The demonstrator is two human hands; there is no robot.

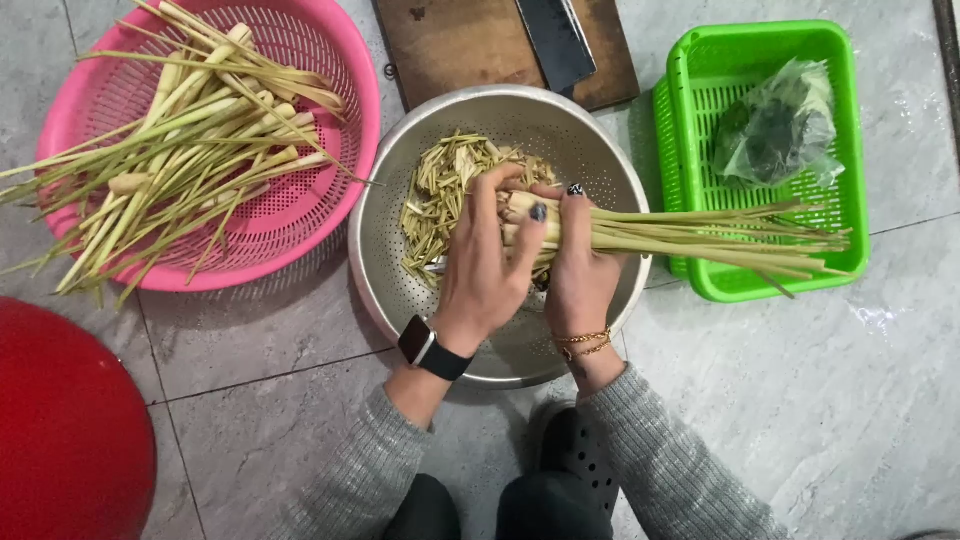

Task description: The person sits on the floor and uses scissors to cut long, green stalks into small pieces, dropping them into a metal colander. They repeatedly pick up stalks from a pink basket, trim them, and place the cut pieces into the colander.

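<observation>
Lemongrass bundle [680, 232] lies over the steel colander [600, 160], both hands, left [483, 262] and right [578, 270], closed around its thick end; cut pieces [440, 195] fill the colander; pink basket [320, 215] left holds stalks [190, 140].

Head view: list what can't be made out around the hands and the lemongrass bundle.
- Root ends of the lemongrass bundle: covered by the left hand and right hand.
- Cleaver on the wooden board: handle cut off by the top edge.
- Contents of the plastic bag in the green basket: dark, too blurred to identify.
- Red object: cut off at the left edge.
</observation>
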